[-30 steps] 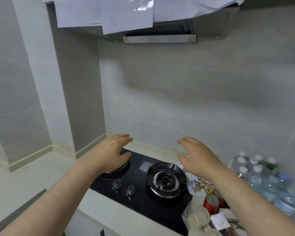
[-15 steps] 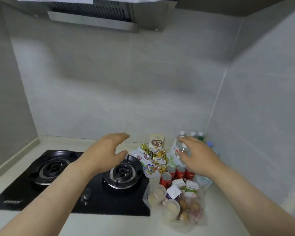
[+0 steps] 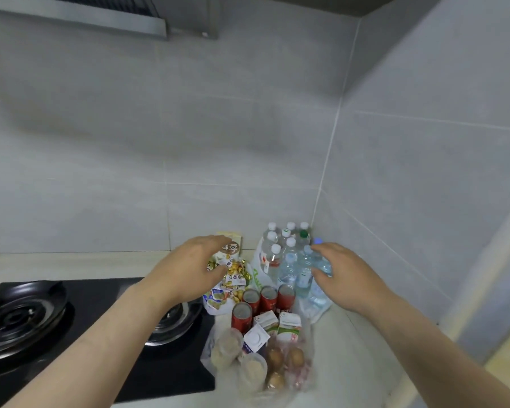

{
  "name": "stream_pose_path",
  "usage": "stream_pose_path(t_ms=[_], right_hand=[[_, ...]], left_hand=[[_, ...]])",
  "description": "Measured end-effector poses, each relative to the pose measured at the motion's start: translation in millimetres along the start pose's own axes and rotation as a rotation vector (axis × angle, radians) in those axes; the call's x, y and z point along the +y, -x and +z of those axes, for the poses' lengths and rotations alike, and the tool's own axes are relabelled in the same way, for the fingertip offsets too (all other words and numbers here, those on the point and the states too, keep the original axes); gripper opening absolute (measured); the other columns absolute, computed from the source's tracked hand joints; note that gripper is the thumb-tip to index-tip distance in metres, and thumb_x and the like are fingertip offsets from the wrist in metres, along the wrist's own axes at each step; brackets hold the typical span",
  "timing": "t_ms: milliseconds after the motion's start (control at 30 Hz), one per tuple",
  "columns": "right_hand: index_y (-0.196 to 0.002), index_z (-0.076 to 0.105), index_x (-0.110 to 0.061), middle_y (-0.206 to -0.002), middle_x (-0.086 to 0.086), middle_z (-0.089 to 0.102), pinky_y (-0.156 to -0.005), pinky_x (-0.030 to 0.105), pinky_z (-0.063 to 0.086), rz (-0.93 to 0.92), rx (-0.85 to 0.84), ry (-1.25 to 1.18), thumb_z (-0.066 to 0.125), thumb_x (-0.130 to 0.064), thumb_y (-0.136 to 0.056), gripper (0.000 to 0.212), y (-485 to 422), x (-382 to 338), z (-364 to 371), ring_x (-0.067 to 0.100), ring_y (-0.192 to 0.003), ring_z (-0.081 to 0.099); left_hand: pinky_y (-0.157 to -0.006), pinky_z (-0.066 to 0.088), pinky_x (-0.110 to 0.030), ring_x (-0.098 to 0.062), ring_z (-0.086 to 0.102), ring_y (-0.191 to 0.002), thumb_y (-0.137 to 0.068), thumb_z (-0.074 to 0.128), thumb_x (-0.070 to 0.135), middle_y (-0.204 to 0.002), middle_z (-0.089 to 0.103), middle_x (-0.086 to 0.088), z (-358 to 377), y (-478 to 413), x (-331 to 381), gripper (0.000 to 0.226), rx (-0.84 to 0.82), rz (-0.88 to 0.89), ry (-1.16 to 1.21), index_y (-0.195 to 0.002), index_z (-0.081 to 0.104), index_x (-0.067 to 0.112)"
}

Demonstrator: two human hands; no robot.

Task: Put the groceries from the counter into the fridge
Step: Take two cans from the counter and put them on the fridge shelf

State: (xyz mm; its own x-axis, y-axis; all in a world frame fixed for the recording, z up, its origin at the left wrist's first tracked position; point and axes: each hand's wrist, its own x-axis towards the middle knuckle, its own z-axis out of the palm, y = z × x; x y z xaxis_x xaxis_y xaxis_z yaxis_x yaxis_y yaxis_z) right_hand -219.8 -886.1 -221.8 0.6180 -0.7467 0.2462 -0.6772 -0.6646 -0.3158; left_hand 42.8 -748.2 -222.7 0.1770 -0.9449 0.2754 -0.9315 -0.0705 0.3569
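Observation:
Groceries are piled in the counter's right corner. Several water bottles (image 3: 286,254) stand at the back against the wall. In front of them stand several red cans (image 3: 267,298), small cartons (image 3: 287,326), a snack bag (image 3: 234,275) and a clear bag of eggs (image 3: 283,363). My left hand (image 3: 189,272) hovers with loose, spread fingers over the snack bag, holding nothing. My right hand (image 3: 345,278) is spread beside the water bottles, fingertips close to them; contact is unclear.
A black gas hob (image 3: 80,328) with two burners lies left of the groceries, under my left forearm. Grey tiled walls meet in a corner behind the bottles. An extractor hood (image 3: 100,16) hangs at top left. The pale counter (image 3: 357,372) runs along the right.
The view has swung right and down from the hob to the grocery pile. Both hands have come forward over the groceries, still holding nothing.

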Motion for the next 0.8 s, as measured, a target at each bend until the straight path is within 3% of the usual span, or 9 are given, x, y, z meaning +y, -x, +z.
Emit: stream_pose_path(t_ms=[467,800], right_hand=[[-0.139,0.049,-0.024,-0.144,-0.007,0.049,-0.104,0.028,0.038,0.038,-0.049,-0.087,0.055,-0.027,-0.095,0.045,-54.6,81.0,28.3,0.016,-0.130,0.047],[-0.144,0.043,-0.028,-0.146,-0.011,0.046,-0.102,0.025,0.036,-0.034,-0.186,-0.126,0.053,-0.032,-0.097,0.049,-76.1,89.5,75.1,0.011,-0.130,0.045]], left_hand=[[-0.105,0.034,-0.026,-0.014,0.042,-0.134,-0.094,0.057,0.028,-0.149,0.045,0.006,71.7,-73.1,19.3,0.055,-0.046,-0.098,0.087,-0.147,0.040,0.026],[-0.100,0.035,-0.021,-0.014,0.046,-0.131,-0.095,0.058,0.030,-0.148,0.046,0.007,110.0,-69.9,1.9,0.054,-0.067,-0.238,0.143,-0.146,0.042,0.029]])
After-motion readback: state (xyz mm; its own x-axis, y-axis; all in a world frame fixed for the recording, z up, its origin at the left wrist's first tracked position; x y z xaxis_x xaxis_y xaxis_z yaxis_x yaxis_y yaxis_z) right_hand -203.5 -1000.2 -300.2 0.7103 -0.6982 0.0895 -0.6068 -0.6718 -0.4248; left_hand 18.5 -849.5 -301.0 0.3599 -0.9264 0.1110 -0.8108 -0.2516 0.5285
